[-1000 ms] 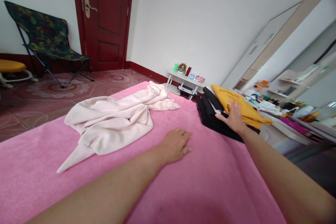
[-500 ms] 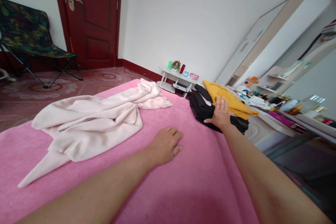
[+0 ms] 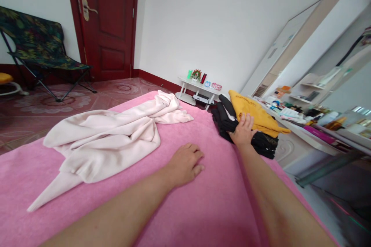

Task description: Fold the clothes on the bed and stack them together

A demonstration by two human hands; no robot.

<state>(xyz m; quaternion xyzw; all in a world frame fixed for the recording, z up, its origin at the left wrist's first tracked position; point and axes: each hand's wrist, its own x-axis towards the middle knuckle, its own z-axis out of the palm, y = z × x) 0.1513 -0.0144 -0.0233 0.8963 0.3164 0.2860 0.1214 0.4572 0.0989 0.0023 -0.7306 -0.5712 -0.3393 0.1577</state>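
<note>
My left hand point(image 3: 187, 164) rests palm down on the pink bedspread point(image 3: 199, 200), its fingers loosely spread and holding nothing. My right hand point(image 3: 242, 130) lies against the near side of a pile of black clothes point(image 3: 224, 117), fingers stretched over it and touching the edge of a yellow garment point(image 3: 251, 110) on top. Part of the pile is hidden behind that hand. To the left of my left hand a pale pink fleece garment point(image 3: 116, 139) is spread out in loose folds, with one pointed end toward me.
Beyond the bed stands a low white stand point(image 3: 199, 84) with small items. On the right is a cluttered dressing table point(image 3: 301, 129) close to the bed's edge. A folding chair point(image 3: 43, 46) and a dark red door point(image 3: 108, 23) are at the far left.
The view has shifted slightly, so everything sits a little further right and lower. My right hand is pressed closer against the black clothes; my left hand stays on the bedspread.
</note>
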